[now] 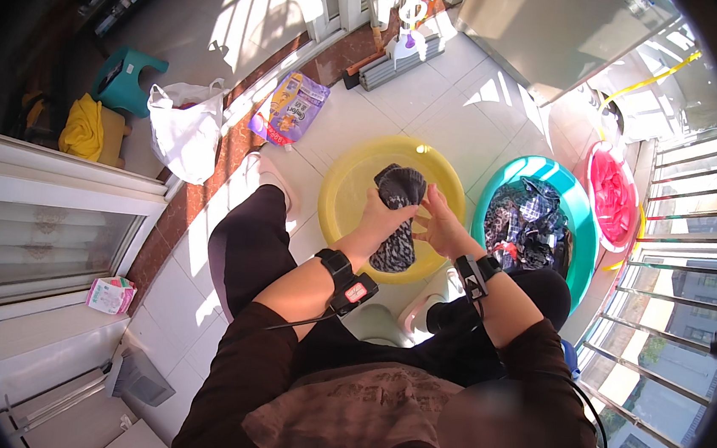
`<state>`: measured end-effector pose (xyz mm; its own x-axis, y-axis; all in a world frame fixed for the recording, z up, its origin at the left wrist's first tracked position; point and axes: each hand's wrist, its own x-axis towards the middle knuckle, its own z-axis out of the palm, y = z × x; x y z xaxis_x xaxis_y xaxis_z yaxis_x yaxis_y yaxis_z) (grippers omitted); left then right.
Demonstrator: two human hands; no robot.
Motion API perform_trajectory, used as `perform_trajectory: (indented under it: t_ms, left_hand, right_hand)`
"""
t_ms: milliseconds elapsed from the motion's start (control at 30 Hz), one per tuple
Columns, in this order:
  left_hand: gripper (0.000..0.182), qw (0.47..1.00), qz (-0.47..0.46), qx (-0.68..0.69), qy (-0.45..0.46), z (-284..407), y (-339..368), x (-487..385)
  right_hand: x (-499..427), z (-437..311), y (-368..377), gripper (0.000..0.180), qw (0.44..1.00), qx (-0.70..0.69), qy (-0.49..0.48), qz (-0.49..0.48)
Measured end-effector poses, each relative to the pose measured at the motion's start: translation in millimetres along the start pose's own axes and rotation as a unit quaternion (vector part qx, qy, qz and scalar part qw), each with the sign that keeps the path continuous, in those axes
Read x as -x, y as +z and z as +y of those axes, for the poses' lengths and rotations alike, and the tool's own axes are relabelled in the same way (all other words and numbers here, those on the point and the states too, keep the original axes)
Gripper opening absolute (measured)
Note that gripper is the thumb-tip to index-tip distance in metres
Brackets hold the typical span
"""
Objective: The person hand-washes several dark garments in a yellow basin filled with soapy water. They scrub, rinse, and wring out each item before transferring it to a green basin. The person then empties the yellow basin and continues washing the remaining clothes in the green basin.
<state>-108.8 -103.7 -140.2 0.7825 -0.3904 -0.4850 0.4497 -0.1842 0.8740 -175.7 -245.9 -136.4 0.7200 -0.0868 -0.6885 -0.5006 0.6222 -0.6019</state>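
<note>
My left hand grips a dark grey, speckled knit item, perhaps a sock or slipper, around its middle. The item is held lengthwise above a yellow plastic basin on the floor. On the other side of it is my right hand, fingers spread and thumb up. Its fingertips are close to the knit, and whether they touch cannot be told. Right of the basin, a teal tub holds a heap of dark patterned clothes.
A pink basin stands behind the teal tub, near window bars. A purple pouch lies by the door sill. Beyond are a white plastic bag and teal stool. A squeegee mop rests on the tiles.
</note>
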Motion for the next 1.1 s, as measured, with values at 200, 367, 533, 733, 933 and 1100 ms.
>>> perform_trajectory:
  t_ms: [200, 367, 533, 733, 933, 1100]
  left_hand:
    - [0.053, 0.955, -0.206, 0.188, -0.104, 8, -2, 10]
    - [0.061, 0.973, -0.201, 0.060, -0.093, 10, -19, 18]
    - [0.057, 0.984, -0.151, 0.029, -0.087, 1, -46, 11]
    - [0.049, 0.988, -0.109, 0.007, -0.109, -6, -73, 1]
    - [0.052, 0.989, -0.027, 0.008, -0.147, -30, -110, -37]
    - [0.062, 0.974, 0.032, -0.064, -0.216, -76, -111, -28]
  right_hand:
    - [38, 9, 9, 0.090, 0.980, 0.162, -0.100, -0.056]
    - [55, -72, -55, 0.060, 0.988, 0.145, 0.018, 0.043]
    - [114, -141, -147, 0.083, 0.889, 0.425, -0.056, 0.163]
    - [156, -127, -270, 0.092, 0.867, 0.368, -0.013, 0.336]
    - [157, -15, -342, 0.085, 0.867, 0.360, -0.055, 0.340]
    - [157, 40, -334, 0.079, 0.819, 0.535, -0.051, 0.203]
